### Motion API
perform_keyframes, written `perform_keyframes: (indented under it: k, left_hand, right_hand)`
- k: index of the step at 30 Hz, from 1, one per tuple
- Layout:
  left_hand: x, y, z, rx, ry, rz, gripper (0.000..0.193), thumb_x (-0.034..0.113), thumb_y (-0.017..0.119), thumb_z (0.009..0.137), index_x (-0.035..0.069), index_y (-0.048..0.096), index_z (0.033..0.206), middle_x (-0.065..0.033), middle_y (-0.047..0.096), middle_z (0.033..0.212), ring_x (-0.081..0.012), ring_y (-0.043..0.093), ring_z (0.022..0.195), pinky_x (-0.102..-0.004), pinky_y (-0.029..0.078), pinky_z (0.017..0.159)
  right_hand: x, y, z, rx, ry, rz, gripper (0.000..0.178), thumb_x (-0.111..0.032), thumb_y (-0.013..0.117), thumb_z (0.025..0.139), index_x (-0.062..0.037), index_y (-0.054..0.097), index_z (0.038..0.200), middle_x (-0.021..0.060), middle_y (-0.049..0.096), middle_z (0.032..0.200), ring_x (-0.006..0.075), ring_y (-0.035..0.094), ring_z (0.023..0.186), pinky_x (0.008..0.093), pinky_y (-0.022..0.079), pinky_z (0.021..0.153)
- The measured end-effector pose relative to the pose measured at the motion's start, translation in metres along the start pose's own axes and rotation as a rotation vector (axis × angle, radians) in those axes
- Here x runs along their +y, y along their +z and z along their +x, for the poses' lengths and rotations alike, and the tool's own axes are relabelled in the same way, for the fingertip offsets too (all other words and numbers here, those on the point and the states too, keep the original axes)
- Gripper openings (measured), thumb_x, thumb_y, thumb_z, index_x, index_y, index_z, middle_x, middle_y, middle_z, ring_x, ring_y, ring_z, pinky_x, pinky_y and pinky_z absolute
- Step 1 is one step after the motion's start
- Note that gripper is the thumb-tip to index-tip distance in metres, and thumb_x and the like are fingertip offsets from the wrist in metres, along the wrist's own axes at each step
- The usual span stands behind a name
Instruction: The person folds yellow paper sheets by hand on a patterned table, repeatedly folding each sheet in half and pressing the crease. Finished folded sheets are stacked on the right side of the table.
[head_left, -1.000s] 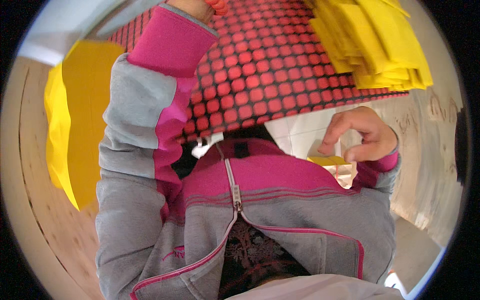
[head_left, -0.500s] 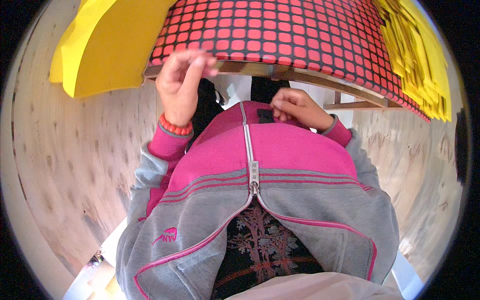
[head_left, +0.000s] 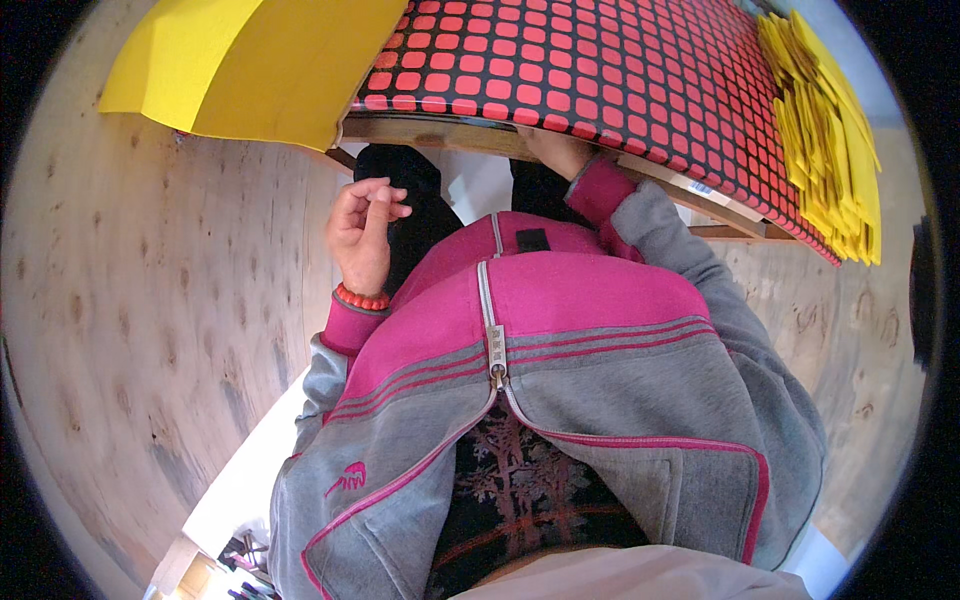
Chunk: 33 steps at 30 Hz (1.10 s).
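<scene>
While your right hand (head_left: 560, 153) reaches under the near edge of the tabletop (head_left: 600, 75), its grip hidden, your left hand (head_left: 365, 235) curls loose and empty; a yellow sheet (head_left: 290, 70) overhangs left, a yellow stack (head_left: 828, 160) right, plywood (head_left: 200, 270) either side.

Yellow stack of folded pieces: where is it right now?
In the head view, the yellow stack is at the upper right, at the right end of the red-and-black tabletop, farther right than the right hand by the near edge.
</scene>
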<state>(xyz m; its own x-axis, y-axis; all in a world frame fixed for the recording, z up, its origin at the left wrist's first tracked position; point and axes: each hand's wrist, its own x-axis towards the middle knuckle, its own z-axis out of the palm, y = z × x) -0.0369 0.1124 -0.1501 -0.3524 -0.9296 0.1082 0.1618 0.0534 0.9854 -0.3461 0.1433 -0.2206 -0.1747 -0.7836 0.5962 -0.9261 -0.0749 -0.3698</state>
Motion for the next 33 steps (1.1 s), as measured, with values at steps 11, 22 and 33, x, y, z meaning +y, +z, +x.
perform_keyframes:
  k: [11, 22, 33]
  left_hand:
    - [-0.012, 0.007, 0.01, -0.035, -0.079, 0.082, 0.018, 0.016, 0.056, 0.101, -0.001, 0.06, 0.108, -0.012, 0.068, 0.095, -0.0159, 0.066, 0.078, -0.029, 0.057, 0.072]
    - [-0.015, 0.006, 0.016, -0.056, -0.101, 0.063, 0.017, 0.015, 0.061, 0.098, 0.0, 0.061, 0.106, -0.0111, 0.068, 0.09, -0.0152, 0.065, 0.072, -0.0275, 0.056, 0.068]
    - [-0.015, 0.008, 0.013, -0.052, -0.123, 0.109, 0.015, 0.014, 0.059, 0.099, 0.001, 0.061, 0.106, -0.0111, 0.069, 0.09, -0.0142, 0.065, 0.072, -0.027, 0.055, 0.067]
  right_hand:
    - [-0.001, 0.07, -0.03, -0.02, 0.03, 0.182, 0.024, -0.025, 0.058, 0.096, -0.0051, 0.066, 0.107, 0.0097, 0.068, 0.102, 0.0263, 0.066, 0.095, 0.0399, 0.053, 0.079]
    - [-0.004, 0.071, -0.038, 0.034, 0.14, 0.145, 0.027, -0.027, 0.058, 0.097, -0.0051, 0.064, 0.111, 0.0097, 0.067, 0.107, 0.0267, 0.065, 0.099, 0.0401, 0.052, 0.083]
    - [-0.009, 0.069, -0.052, 0.063, 0.181, 0.137, 0.031, -0.029, 0.058, 0.097, -0.0051, 0.063, 0.115, 0.0097, 0.065, 0.113, 0.0272, 0.063, 0.103, 0.0404, 0.051, 0.086]
